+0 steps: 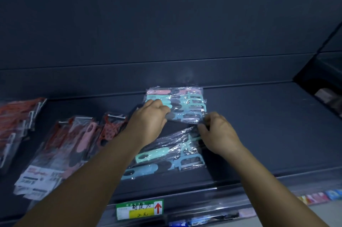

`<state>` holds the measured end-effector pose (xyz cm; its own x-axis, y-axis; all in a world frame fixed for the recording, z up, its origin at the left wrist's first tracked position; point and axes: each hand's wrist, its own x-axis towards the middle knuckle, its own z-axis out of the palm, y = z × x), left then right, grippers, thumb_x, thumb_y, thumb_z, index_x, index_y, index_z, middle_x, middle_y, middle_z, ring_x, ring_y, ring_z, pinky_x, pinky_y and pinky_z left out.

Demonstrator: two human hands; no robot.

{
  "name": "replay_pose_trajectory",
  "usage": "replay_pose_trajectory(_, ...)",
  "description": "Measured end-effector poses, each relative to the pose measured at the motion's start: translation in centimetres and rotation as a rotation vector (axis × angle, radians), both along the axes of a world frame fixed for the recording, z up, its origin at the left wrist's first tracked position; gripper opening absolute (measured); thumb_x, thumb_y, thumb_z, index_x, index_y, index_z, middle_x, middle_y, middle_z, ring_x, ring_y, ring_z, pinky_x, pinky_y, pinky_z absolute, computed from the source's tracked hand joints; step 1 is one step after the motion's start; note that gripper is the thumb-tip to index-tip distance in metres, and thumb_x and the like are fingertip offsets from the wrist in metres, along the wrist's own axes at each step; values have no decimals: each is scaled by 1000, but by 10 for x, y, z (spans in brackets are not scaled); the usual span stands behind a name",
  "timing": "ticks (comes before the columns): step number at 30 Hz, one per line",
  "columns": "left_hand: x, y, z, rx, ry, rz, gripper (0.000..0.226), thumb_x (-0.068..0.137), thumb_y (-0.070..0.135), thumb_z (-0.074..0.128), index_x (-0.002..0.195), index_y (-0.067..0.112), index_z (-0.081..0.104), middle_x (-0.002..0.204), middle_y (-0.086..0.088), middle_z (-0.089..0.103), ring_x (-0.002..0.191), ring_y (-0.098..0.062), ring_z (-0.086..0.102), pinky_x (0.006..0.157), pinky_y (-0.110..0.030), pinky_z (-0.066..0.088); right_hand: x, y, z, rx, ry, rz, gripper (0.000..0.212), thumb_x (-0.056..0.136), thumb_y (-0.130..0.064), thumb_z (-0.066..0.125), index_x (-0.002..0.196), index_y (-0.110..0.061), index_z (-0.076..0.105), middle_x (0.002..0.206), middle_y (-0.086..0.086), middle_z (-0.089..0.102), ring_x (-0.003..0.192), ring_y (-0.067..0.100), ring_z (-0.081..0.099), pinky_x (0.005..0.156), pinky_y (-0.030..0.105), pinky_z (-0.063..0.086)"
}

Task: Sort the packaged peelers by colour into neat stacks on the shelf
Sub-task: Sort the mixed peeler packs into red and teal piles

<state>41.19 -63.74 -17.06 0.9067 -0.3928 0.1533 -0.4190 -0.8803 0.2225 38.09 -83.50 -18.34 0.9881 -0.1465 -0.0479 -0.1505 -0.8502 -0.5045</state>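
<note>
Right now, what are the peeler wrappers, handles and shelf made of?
Wrappers: clear thin plastic film, glossy; it crinkles and glints. Handles: likely moulded plastic, matte pastel mint and blue. Shelf: dark, smooth, matte; painted metal or laminate, can't tell.
</note>
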Motion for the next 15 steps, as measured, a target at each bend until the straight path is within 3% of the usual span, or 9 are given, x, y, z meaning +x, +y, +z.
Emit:
replay_pose_trajectory(8,20,-18,-9,73,34,-15,27,94,21,51,121,17,58,117,0,51,117,-20,43,95,-36,43,-2,-10,4,34,40,-12,23,90,-28,55,106,-13,49,111,7,59,103,27,56,76,27,40)
replay_pose_trajectory(12,17,-16,-8,14,57,-4,36,91,27,59,127,22,55,119,2,50,118,-18,41,98,-31,40,-4,-8,5,8,37,71,21,88,-25,55,107,-17,54,110,6,58,105,26,55,84,30,45)
replay_pose_trajectory(15,4,-10,5,-63,146,-43,31,88,36,61,116,23,63,110,2,53,109,-16,47,95,-31,41,-6,-6,8,-25,66,116,28,88,-27,55,115,-20,56,110,7,55,105,27,55,85,30,44)
